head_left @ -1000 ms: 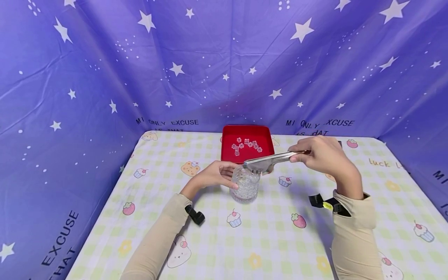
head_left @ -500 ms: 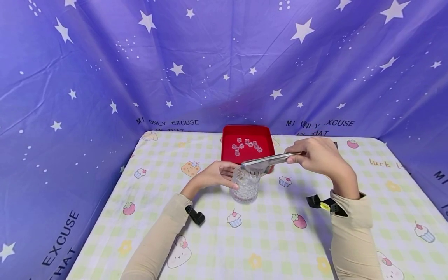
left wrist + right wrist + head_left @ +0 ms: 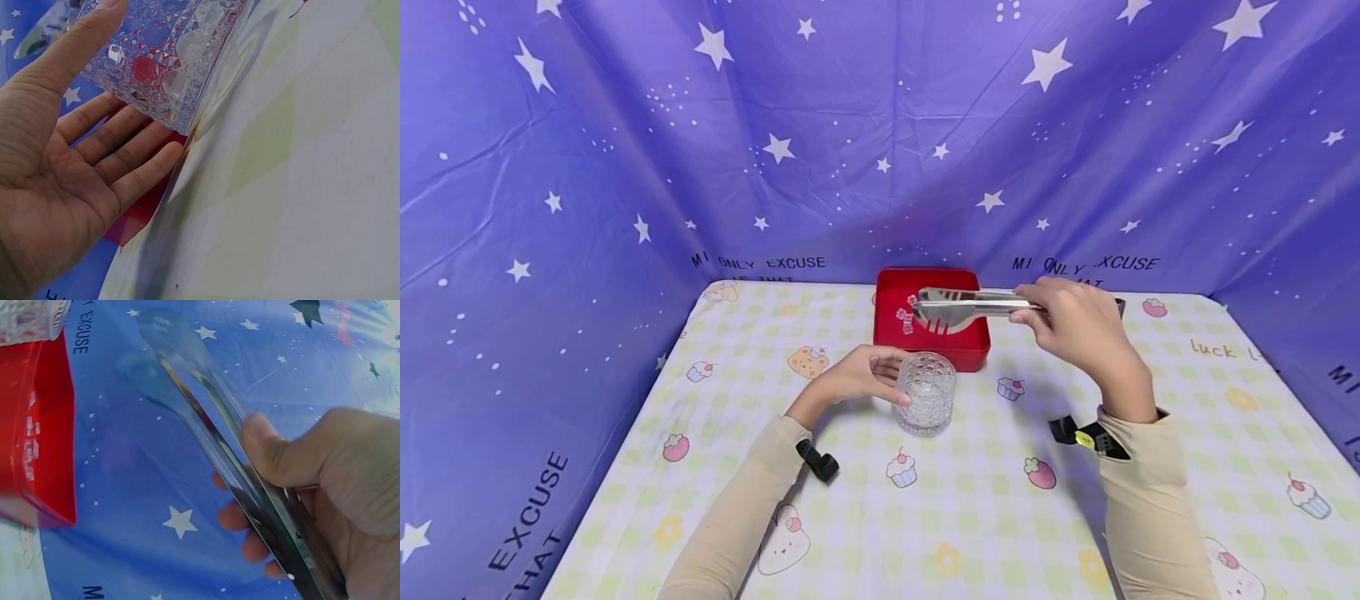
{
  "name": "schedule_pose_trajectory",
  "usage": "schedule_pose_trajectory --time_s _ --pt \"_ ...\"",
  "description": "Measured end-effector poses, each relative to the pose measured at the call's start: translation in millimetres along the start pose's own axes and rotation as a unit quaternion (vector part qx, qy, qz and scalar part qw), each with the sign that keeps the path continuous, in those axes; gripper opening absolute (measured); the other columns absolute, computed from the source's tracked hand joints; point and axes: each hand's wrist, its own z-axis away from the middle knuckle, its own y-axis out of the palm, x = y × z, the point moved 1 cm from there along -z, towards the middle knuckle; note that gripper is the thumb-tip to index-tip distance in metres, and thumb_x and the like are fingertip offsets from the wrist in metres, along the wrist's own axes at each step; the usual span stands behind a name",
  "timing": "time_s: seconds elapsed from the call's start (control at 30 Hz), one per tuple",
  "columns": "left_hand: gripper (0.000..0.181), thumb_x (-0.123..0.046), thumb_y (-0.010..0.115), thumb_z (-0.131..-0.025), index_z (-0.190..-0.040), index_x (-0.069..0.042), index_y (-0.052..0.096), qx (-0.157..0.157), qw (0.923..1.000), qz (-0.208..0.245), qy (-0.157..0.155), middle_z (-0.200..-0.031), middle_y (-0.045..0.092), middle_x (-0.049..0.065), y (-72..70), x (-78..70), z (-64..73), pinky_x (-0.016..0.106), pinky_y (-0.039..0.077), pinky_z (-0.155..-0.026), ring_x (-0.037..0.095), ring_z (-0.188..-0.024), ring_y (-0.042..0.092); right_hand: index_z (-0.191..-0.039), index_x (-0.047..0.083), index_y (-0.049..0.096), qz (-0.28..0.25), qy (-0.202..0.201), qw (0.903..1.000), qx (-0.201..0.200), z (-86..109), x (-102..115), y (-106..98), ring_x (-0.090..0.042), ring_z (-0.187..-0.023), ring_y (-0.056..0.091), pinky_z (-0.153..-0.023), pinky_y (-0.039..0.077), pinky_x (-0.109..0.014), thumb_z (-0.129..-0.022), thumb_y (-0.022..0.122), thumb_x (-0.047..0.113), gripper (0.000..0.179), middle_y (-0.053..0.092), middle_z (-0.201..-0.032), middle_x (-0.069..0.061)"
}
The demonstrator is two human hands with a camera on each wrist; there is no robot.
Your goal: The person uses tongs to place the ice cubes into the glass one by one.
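Note:
A clear cut-glass tumbler [image 3: 927, 396] stands upright on the tablecloth. My left hand [image 3: 867, 375] holds its left side, thumb in front and fingers behind; the left wrist view shows the thumb along the patterned glass [image 3: 165, 53]. In my right hand [image 3: 1075, 325] is a pair of metal tongs [image 3: 970, 308], gripped by the handles. Their slotted heads hang over the red tray [image 3: 973, 360], slightly parted, with nothing visible between them. Several small clear cubes [image 3: 906, 322] lie in the tray, some hidden behind the tongs. The right wrist view shows thumb and fingers around the tongs [image 3: 212, 434].
A checked tablecloth [image 3: 985, 517] with printed cupcakes and strawberries covers the table. The tray sits just behind the tumbler, near the table's back edge. Purple star-printed curtains [image 3: 850, 125] rise behind and at both sides. A small dark object [image 3: 1120, 307] shows behind the right hand.
The tongs have lifted from the tumbler's mouth and swung back over the red tray, their heads opening apart. My right hand rose slightly with them. The left hand and tumbler stayed put.

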Motion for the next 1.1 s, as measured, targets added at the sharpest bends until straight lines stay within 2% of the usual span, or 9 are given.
schedule_pose_trajectory --time_s 0.1,0.2,0.33,0.53,0.9,1.1 --pt "0.061 -0.002 0.086 -0.079 -0.136 -0.003 0.062 -0.001 1.0000 -0.001 -0.001 -0.127 0.069 0.016 0.1 0.5 -0.1 0.033 0.059 -0.099 0.023 -0.114 0.068 -0.107 0.004 0.076 0.022 -0.004 0.9992 -0.033 -1.8 -0.3 4.2 -0.026 -0.061 0.056 -0.049 0.040 -0.037 -0.086 0.081 0.020 0.027 0.070 -0.082 -0.010" --pt "0.062 -0.003 0.086 -0.079 -0.136 -0.004 0.063 -0.002 1.0000 -0.003 -0.002 -0.127 0.069 0.015 0.3 0.2 0.1 0.033 0.059 -0.099 0.022 -0.114 0.068 -0.107 0.001 0.075 0.046 -0.008 0.9969 -0.063 -3.3 -1.2 9.4 -0.036 -0.070 0.063 -0.059 0.047 -0.045 -0.087 0.080 0.018 0.027 0.073 -0.087 -0.015" --pt "0.062 -0.002 0.086 -0.078 -0.135 -0.004 0.063 -0.002 1.0000 -0.001 -0.005 -0.127 0.069 0.015 0.8 -0.3 0.4 0.033 0.059 -0.099 0.022 -0.114 0.068 -0.109 -0.002 0.072 0.071 -0.002 0.9932 -0.092 -5.5 -3.4 16.9 -0.040 -0.081 0.065 -0.072 0.048 -0.052 -0.090 0.076 0.017 0.027 0.071 -0.089 -0.019" --pt "0.061 -0.002 0.086 -0.078 -0.135 -0.004 0.063 -0.002 1.0000 0.002 -0.003 -0.127 0.069 0.015 0.0 0.8 0.0 0.033 0.059 -0.099 0.021 -0.114 0.068 -0.115 -0.002 0.068 0.088 0.023 0.9907 -0.101 -9.3 -3.3 26.0 -0.043 -0.094 0.061 -0.088 0.045 -0.059 -0.097 0.068 0.019 0.029 0.068 -0.098 -0.022" --pt "0.061 -0.001 0.086 -0.078 -0.135 -0.003 0.063 0.002 1.0000 0.006 0.004 -0.126 0.069 0.016 -0.3 0.6 -0.3 0.033 0.059 -0.099 0.021 -0.113 0.068 -0.115 0.000 0.068 0.093 -0.003 0.9820 -0.164 -14.1 -2.2 45.6 -0.042 -0.091 0.056 -0.088 0.040 -0.059 -0.097 0.067 0.020 0.028 0.064 -0.094 -0.022" --pt "0.061 -0.002 0.086 -0.078 -0.134 -0.003 0.063 0.002 1.0000 0.006 0.005 -0.126 0.069 0.015 -0.7 1.7 -0.8 0.033 0.059 -0.099 0.021 -0.113 0.068 -0.115 0.001 0.069 0.099 -0.003 0.9810 -0.166 -15.2 -4.0 54.9 -0.041 -0.087 0.057 -0.085 0.042 -0.058 -0.098 0.065 0.023 0.028 0.066 -0.092 -0.021"
